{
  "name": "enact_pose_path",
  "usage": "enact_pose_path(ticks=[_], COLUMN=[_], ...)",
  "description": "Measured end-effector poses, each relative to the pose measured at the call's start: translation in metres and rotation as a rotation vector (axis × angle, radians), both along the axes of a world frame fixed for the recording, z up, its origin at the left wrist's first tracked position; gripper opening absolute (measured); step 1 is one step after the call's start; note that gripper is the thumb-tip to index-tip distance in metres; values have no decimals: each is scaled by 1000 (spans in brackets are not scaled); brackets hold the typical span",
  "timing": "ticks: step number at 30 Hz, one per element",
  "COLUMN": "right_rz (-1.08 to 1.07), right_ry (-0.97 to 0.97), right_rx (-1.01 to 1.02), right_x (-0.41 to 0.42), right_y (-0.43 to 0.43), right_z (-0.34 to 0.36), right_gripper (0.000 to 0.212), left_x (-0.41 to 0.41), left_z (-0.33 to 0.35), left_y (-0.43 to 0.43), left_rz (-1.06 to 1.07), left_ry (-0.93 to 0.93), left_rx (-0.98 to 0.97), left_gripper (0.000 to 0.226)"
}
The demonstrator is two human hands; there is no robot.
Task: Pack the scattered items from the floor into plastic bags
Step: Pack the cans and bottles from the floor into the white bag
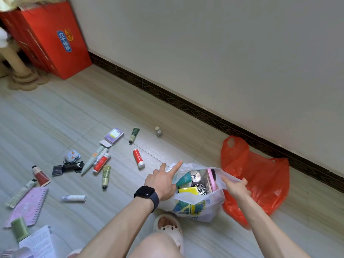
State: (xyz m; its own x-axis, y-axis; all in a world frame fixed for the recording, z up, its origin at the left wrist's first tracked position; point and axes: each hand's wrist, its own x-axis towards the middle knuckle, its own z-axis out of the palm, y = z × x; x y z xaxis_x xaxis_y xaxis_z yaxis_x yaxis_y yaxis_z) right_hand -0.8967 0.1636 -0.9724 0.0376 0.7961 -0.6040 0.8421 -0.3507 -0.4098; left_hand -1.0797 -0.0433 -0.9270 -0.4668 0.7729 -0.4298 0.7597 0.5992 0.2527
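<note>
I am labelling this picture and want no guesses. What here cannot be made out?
Head view only:
- White bag: lower contents hidden by its printed side.
- Left hand: far fingers hidden inside the bag's mouth.
- Red bag: opaque, contents unseen.
- Small bottle: label too small.
- Papers: cut off by the bottom-left edge.

Red box (48, 53): probably "六个核桃" (blue label (64, 41)).
</note>
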Motion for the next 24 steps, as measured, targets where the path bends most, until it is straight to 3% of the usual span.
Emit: enact_pose_path(ticks=[2, 5, 7, 13, 16, 20, 22, 24], right_rz=[-171, -262, -278, 43, 174, 159, 219, 471], right_ry=[190, 423, 515, 618, 755, 857, 760, 548], right_rx=[-53, 58, 127, 328, 340, 392, 542, 678], right_x=[4, 2, -12, -28, -26, -9, 3, 13], right_y=[9, 20, 20, 18, 0, -22, -32, -47], right_z=[-23, -34, -10, 74, 120, 141, 132, 114], right_gripper=[105, 49, 31, 32, 20, 26, 30, 31], left_x=[-4, -9, -14, -30, -44, -50, -40, -26], left_z=[-8, -14, -14, 30, 63, 88, 89, 76], left_y=[5, 8, 9, 13, 16, 9, -2, -19], left_rz=[19, 82, 164, 475, 659, 698, 617, 390], left_ry=[-101, -222, -286, -416, -407, -571, -434, -173], left_rx=[24, 169, 274, 653, 651, 707, 675, 596], left_gripper=[70, 57, 50, 43, 34, 32, 25, 22])
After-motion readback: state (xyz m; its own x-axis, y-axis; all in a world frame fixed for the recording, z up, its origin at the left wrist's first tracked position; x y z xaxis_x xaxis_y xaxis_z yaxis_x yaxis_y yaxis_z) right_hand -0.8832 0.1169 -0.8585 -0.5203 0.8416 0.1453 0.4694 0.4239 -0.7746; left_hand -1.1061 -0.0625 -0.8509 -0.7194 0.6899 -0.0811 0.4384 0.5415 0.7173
